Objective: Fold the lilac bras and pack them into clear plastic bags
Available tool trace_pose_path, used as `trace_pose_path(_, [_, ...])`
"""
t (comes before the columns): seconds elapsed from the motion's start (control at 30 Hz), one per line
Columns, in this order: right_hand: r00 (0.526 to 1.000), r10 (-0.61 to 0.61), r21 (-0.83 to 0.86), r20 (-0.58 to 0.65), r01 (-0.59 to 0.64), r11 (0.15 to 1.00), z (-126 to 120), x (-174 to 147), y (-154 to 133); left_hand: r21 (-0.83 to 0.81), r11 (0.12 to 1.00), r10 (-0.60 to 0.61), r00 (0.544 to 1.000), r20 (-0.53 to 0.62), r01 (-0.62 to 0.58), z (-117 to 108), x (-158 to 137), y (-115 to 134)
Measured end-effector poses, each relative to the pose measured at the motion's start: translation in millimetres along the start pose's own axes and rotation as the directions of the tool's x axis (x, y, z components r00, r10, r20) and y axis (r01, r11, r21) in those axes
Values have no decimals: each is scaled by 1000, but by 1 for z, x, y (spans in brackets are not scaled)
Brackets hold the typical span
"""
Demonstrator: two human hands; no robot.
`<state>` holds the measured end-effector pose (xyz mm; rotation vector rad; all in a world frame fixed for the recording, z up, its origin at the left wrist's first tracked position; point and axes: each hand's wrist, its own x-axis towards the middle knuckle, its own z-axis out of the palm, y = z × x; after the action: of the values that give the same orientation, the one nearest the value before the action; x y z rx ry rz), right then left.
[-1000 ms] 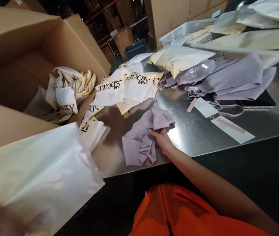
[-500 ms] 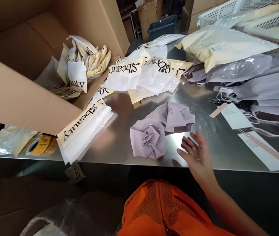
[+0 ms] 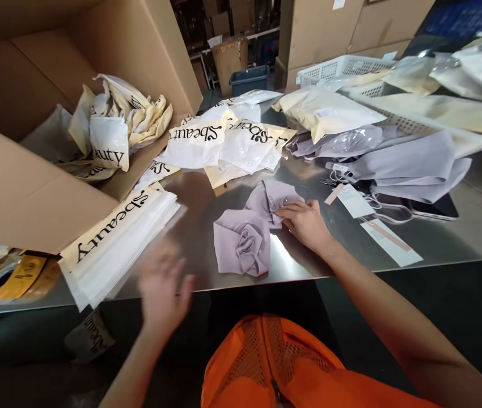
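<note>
A lilac garment in soft stretchy cloth lies bundled on the metal table, its front part [image 3: 241,243] twisted into a rosette. Its rear part [image 3: 264,201] is folded flatter; whether both belong to one piece I cannot tell. My right hand [image 3: 304,224] pinches the right edge of the rear part between thumb and fingers. To the left, my left hand [image 3: 164,292] hovers over the table's front edge, blurred, thumb apart from the fingers, holding nothing visible. Beside it lies a stack of printed plastic bags [image 3: 117,243].
A large open cardboard box [image 3: 24,187] with bagged items stands at left, near a tape roll [image 3: 15,280]. More printed bags [image 3: 232,141] lie behind the garment. Lilac garments [image 3: 406,164], white tags [image 3: 389,241], a phone [image 3: 439,208] and a white basket [image 3: 326,72] are at right.
My right hand has moved forward and left onto the rear part of the garment and taken hold of its edge. My left hand has come into view. The view has shifted.
</note>
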<state>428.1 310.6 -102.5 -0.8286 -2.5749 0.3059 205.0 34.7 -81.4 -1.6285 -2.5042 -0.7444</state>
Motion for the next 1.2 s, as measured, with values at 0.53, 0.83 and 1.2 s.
trace_pose_path(0.53, [797,604,900,-14,-253,354,-75,-27,59,-313,943,-40,973,227,112,13,44,-33])
trace_pose_path(0.83, [629,713,542,-310,-499,676,-62,-21,62,-175,969,-134,964,231,177,10,45,-85])
trace_pose_path(1.2, [779,-559,67,285,566,822,60,-81,-128,-105,977,-185,983,-3,184,60,22,-47])
